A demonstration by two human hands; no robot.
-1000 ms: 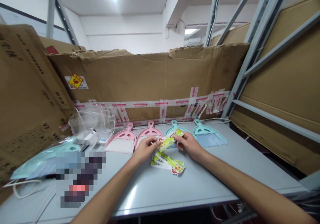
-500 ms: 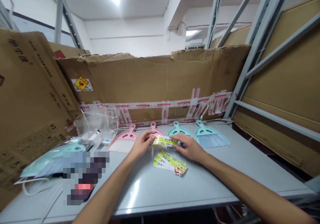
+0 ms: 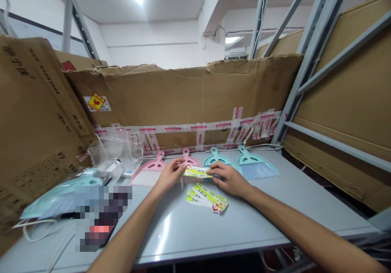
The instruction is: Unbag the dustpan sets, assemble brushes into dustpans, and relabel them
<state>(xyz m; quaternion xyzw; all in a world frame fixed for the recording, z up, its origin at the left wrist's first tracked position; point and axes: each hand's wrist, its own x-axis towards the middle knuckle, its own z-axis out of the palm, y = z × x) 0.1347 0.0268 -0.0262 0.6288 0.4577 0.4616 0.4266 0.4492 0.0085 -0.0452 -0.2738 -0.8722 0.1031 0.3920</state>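
Between my two hands a green and white printed label is stretched out level above the table. My left hand pinches its left end, and my right hand pinches the right end. Just below, several similar labels lie fanned in a loose pile. Behind my hands stand a pink dustpan with a white brush, a second pink dustpan partly hidden by my left hand and the label, a teal dustpan partly covered by my right hand, and another teal dustpan with a blue brush.
On the left lie a bagged teal dustpan, a pixelated dark object, white cables and a crumpled clear plastic bag. A taped cardboard sheet walls the back of the grey table. Metal shelf posts rise at right.
The label in my hands has tilted flatter, its printed face now looking narrower. Both hands keep their hold, with the right fingers shifted slightly left. The whole view has drifted a little.
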